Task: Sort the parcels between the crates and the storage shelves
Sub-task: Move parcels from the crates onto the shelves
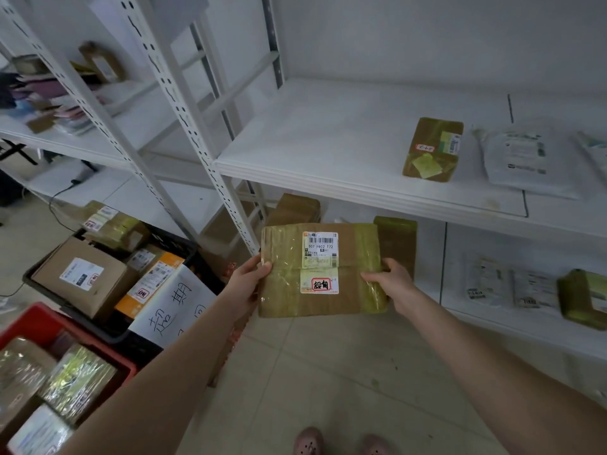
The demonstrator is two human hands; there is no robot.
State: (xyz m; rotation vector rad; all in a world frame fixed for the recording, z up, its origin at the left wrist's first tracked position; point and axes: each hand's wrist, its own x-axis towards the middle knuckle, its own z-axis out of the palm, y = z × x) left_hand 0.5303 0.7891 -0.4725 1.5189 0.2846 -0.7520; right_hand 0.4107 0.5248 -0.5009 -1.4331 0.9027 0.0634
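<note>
Cardboard parcel (320, 270): taped, label up, held in mid-air just below the shelf's (328, 183) front edge.
Left hand (249, 279): thumb over left edge, gripping.
Right hand (392, 285): thumb over right edge, gripping.
Shelf: small taped box (432, 149) near right front edge.

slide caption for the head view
Parcel held in left hand and right hand before white shelves, red crate at left.

Dim, flat indoor light, greyish cast, only soft shadows. Tape on the held parcel (323, 270) glares a bit, same for wrapped packs (77, 379) in the red crate (39, 318). Far-left shelf (65, 141) is blurry, uprights (186, 119) bend near the edges.
</note>
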